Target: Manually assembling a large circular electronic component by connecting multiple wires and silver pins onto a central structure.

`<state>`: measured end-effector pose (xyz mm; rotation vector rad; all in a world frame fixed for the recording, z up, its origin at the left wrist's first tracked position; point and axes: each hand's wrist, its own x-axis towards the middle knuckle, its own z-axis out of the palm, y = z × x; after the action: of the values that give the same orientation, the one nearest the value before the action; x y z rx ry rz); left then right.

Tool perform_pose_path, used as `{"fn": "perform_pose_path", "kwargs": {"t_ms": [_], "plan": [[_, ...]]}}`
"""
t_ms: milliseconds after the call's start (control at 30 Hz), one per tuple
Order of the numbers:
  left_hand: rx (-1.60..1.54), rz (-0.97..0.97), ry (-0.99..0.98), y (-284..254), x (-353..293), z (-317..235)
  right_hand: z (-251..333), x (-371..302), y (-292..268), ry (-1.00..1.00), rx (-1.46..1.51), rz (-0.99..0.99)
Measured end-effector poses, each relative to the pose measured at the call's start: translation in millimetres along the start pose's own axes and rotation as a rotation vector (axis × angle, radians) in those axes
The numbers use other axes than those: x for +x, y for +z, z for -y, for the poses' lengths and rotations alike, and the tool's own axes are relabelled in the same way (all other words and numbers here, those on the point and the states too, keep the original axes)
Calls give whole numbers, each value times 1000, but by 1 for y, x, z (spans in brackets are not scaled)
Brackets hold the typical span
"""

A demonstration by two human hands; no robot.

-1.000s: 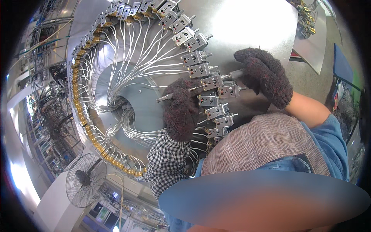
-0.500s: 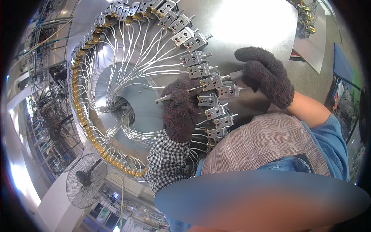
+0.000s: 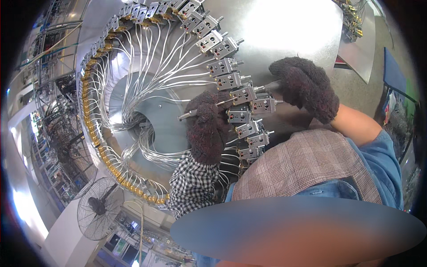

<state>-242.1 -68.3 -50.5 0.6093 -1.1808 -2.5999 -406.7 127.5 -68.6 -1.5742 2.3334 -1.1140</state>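
Observation:
My left hand (image 3: pixel 207 127), in a dark knitted glove, is closed on a slim metal screwdriver (image 3: pixel 187 115). Its thin shaft points right and reaches the side of a small metal box-shaped control (image 3: pixel 243 95) with round holes in its face. Across that control, my right hand (image 3: pixel 307 86), also gloved, has its fingers drawn together. A grey metal piece (image 3: pixel 272 86) runs from the control's shaft side into the fingers; its far end is hidden. Similar controls (image 3: pixel 264 105) with protruding shafts sit close beside and below it.
A large ring of such controls (image 3: pixel 211 41) and brass-coloured parts (image 3: pixel 103 151) edges a round metal turntable (image 3: pixel 171 104). Thin silvery lines (image 3: pixel 147 95) gather at its central hole. Right of it lies a shiny metal tabletop (image 3: pixel 284 26). A fan (image 3: pixel 100 207) stands lower left.
The fingers of my right hand, spread apart before, have closed together around the grey metal piece. My left hand and the screwdriver have barely moved.

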Motion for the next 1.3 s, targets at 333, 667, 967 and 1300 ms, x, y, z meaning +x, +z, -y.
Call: {"fn": "perform_pose_path", "kwargs": {"t_ms": [333,667,967,1300], "plan": [[574,63,145,-2,3,-3,4,5,-2,-79,28,-62],[213,-171,-121,8,1,-8,8,5,-6,328,677,-81],[107,-38,-20,13,5,-5,6,9,0,245,503,-126],[1463,138,523,0,6,-11,5,-1,10,252,624,-90]]}}
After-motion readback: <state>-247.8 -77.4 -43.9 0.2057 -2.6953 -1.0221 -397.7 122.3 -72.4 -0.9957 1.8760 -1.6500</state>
